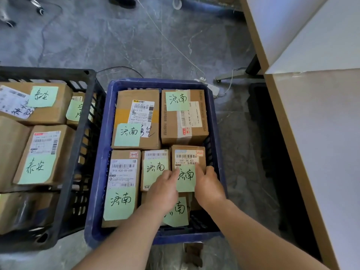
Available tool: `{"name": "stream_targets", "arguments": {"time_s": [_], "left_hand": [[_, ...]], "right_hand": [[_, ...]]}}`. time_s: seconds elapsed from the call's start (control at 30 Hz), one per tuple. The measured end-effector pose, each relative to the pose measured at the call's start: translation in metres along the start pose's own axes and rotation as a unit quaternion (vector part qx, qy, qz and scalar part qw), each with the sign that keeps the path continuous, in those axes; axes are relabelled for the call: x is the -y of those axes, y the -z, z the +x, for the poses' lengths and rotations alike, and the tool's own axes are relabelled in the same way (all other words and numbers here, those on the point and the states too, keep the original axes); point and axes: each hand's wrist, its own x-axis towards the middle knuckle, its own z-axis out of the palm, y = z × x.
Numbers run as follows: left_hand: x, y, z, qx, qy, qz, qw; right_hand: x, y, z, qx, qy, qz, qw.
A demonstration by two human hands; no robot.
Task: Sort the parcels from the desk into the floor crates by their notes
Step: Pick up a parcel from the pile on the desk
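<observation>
blue crate (97, 172): moulded plastic, smooth, slight gloss seen on rim
black crate (48, 74): plastic lattice, matt
parcels (136, 96): brown cardboard, matt, creased at edges
notes (127, 134): pale green paper, matt, marked in black ink
shipping labels (122, 172): white printed paper, faint sheen
floor (136, 45): grey veined stone-look tile, smooth, soft sheen
desk (321, 133): white laminate top, smooth; edge banded in wood tone

1. Blue crate (103, 152): packed side to side with parcels (136, 117); bare mesh only at near right corner.
2. Black crate (48, 72): just beside on the left, narrow floor strip between.
3. Bench (321, 152): right, shadowed floor lane alongside.
4. Floor (136, 45) beyond: open, crossed by cables (120, 67).
5. Left grip (163, 190) and right grip (209, 184): clasping one parcel (187, 158), covering that corner.
</observation>
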Motion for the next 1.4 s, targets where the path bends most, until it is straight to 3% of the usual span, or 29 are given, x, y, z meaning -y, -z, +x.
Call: {"name": "stream_targets", "arguments": {"time_s": [0.3,0.47,0.6,0.77,1.03,1.23,1.4], "left_hand": [[0.008,-0.008,0.006,-0.004,-0.019,0.011,1.000],[0.016,0.022,-0.015,-0.054,0.003,0.053,0.997],[0.033,0.038,-0.037,-0.014,0.069,0.123,0.990],[0.064,0.036,-0.054,0.056,0.141,0.158,0.976],[0.083,0.028,-0.058,0.054,0.097,0.194,0.975],[0.090,0.067,-0.060,0.105,0.062,0.107,0.987],[0.076,0.112,-0.027,0.025,0.028,0.105,0.994]], "right_hand": [[0.001,-0.004,0.016,0.048,-0.006,-0.020,0.999],[0.016,0.015,-0.002,0.017,0.002,-0.024,1.000],[0.042,0.014,-0.015,0.058,0.057,-0.036,0.996],[0.068,-0.022,-0.015,0.093,0.108,-0.127,0.982],[0.081,-0.062,-0.017,0.089,0.092,-0.179,0.975],[0.082,-0.024,-0.028,0.084,0.057,-0.136,0.985],[0.080,0.037,0.001,0.009,0.043,-0.126,0.991]]}}
